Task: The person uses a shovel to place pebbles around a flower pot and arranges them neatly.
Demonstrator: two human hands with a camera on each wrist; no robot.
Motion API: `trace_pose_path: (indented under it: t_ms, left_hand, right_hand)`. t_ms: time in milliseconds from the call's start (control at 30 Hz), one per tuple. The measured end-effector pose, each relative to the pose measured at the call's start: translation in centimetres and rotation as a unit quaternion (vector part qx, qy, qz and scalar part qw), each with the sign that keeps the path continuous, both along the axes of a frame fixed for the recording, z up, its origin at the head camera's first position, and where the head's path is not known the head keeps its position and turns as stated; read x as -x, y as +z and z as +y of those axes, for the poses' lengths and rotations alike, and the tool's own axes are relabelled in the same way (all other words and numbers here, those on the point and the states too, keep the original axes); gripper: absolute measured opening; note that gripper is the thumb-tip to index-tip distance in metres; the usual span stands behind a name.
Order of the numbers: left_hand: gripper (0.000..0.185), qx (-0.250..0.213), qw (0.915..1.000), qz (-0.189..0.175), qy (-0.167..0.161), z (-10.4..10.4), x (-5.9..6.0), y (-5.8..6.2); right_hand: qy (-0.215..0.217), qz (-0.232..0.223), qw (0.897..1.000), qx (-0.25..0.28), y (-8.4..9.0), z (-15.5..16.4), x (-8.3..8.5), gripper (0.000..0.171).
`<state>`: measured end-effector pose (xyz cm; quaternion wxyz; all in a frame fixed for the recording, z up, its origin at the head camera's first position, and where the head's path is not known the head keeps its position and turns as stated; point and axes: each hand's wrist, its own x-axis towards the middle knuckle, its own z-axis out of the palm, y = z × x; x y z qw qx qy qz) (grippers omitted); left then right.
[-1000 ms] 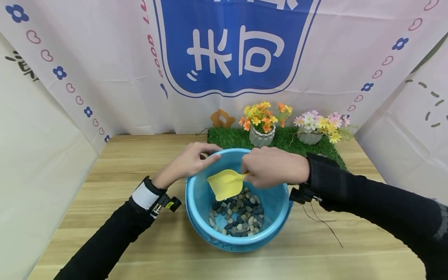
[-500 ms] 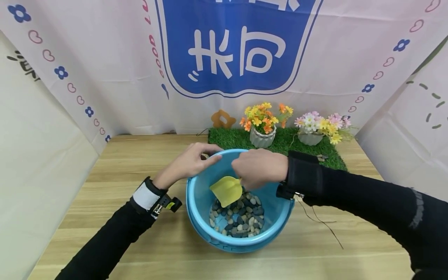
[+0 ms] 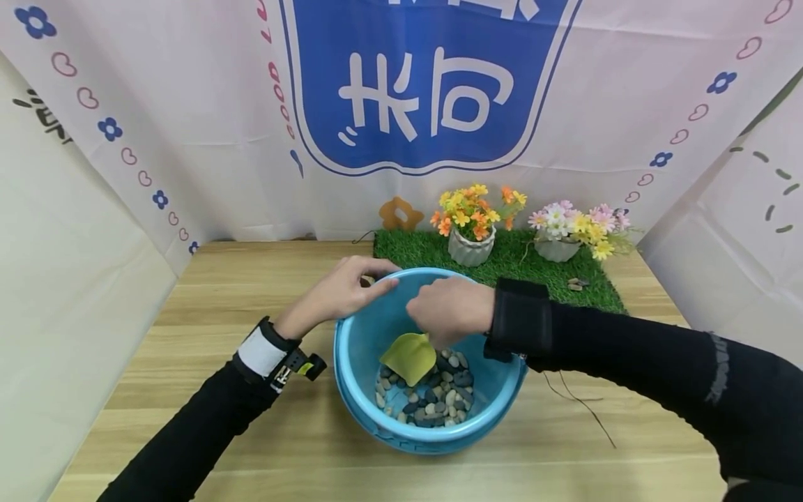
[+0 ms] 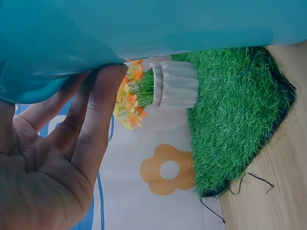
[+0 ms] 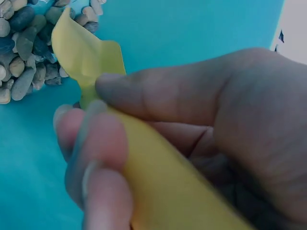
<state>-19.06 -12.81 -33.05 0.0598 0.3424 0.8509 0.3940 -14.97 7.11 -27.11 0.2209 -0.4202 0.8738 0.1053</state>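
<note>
A round blue bucket (image 3: pixel 360 411) stands on the wooden table, its floor partly covered with grey, black and tan pebbles (image 3: pixel 448 394). At its left rim my left hand (image 3: pixel 339 287) grips the edge, thumb on the inner side; in the left wrist view its fingers (image 4: pixel 98 120) press against the outer wall. Inside the bucket my right hand (image 3: pixel 448 307) holds a yellow toy shovel (image 3: pixel 410 359) by its handle. The shovel's blade hangs tilted close over the pebbles. In the right wrist view, thumb and fingers wrap round the thick handle (image 5: pixel 158 177), and the blade (image 5: pixel 76 48) overlaps the stones.
Behind the bucket lies a mat of artificial grass (image 3: pixel 408 247). On it stand a pot of orange and yellow flowers (image 3: pixel 470 247) and a pot of pink, white and yellow ones (image 3: pixel 555 247). A thin dark string (image 3: pixel 586 408) lies right of the bucket; a printed curtain (image 3: pixel 251 174) hangs behind.
My right hand has moved left and down into the bucket with the shovel, whose blade has turned and come lower over the pebbles. The left hand stays at the rim.
</note>
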Motion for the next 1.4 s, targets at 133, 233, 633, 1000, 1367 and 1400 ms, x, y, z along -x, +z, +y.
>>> trace_pose_path:
  t_ms: [133, 233, 633, 1000, 1367, 1400]
  left_hand:
    - [0.025, 0.0, 1.0, 0.001, 0.0, 0.0, 0.0, 0.0]
    - [0.024, -0.002, 1.0, 0.006, -0.001, 0.1, 0.0, 0.0]
    - [0.024, -0.003, 1.0, 0.009, -0.003, 0.1, 0.0, -0.1]
    - [0.024, 0.002, 1.0, 0.007, 0.002, 0.0, 0.0, -0.1]
    - [0.026, -0.012, 0.9999, 0.008, -0.003, 0.1, 0.0, -0.2]
    - [0.026, -0.013, 0.9999, 0.009, -0.002, 0.0, 0.0, -0.2]
  right_hand:
    - [0.014, 0.019, 1.0, -0.008, -0.4, -0.2, -0.1, 0.008]
    - [0.033, 0.04, 0.999, -0.005, -0.5, -0.3, -0.3, 0.012]
    - [0.083, 0.059, 0.995, -0.008, -1.2, -0.4, -1.1, 0.008]
    - [0.027, -0.12, 0.991, -0.048, -2.4, -0.9, 1.3, 0.035]
    - [0.013, -0.283, 0.959, -0.014, -3.2, -0.2, 3.0, 0.046]
    - [0.015, -0.285, 0.958, -0.016, -3.3, -0.2, 3.1, 0.047]
